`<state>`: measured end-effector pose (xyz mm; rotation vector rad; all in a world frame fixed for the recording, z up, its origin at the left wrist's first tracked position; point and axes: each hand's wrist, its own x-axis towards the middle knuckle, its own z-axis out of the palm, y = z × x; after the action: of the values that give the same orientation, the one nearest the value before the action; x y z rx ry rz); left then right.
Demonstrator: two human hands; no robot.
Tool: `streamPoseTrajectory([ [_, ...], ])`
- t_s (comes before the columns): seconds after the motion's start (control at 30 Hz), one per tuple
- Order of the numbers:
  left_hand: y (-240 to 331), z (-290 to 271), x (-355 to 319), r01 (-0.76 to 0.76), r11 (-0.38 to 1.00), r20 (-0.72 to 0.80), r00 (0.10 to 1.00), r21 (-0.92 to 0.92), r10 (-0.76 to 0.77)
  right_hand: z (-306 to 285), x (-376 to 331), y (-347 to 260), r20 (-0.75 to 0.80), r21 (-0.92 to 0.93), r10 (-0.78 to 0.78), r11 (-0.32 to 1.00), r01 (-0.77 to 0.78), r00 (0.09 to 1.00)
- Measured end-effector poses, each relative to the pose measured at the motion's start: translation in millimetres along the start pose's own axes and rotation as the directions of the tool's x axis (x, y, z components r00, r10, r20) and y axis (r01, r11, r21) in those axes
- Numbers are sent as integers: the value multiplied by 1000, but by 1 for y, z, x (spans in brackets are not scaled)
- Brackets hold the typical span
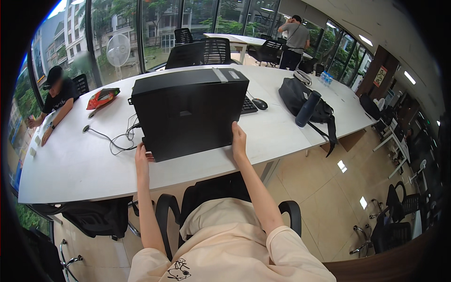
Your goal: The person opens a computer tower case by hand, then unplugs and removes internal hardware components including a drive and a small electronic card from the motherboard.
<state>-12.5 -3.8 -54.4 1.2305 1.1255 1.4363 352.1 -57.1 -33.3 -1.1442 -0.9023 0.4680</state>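
Observation:
A large black computer case (188, 117) stands on the white table (277, 136) in front of me, its broad side panel facing me. A grey strip and a label show on its top, near the right end. At its lower left corner my left hand (142, 157) grips the edge, some fingers tucked behind it. My right hand (239, 137) is pressed on the lower right edge, with the thumb on the panel side and the other fingers partly hidden. Cables (123, 141) run out from the left side of the case.
Right of the case lie a keyboard (249, 106), a mouse (260, 104), a black backpack (300, 96) and a dark blue bottle (308, 109). A red-green packet (103, 98) lies to the left, near a seated person (58, 94). Another person (296, 40) stands far back.

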Motion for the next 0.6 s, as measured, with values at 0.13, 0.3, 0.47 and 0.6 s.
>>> streamPoseTrajectory([
  [0.13, -1, 0, 12, 64, 997, 80, 995, 39, -67, -3, -2, -5, 13, -4, 58, 998, -58, 998],
  [0.3, 7, 6, 8, 109, 994, 64, 992, 0, -108, -5, -1, -6, 23, 20, 11, 1000, -11, 1000],
  [0.47, -30, 3, 31, -43, 999, -38, 998, -23, 42, -9, 5, 10, 54, 108, 51, 993, -56, 997],
  [0.6, -24, 0, 42, 56, 998, -36, 998, 42, -54, 3, -12, -25, 69, 238, 168, 955, -180, 983],
])
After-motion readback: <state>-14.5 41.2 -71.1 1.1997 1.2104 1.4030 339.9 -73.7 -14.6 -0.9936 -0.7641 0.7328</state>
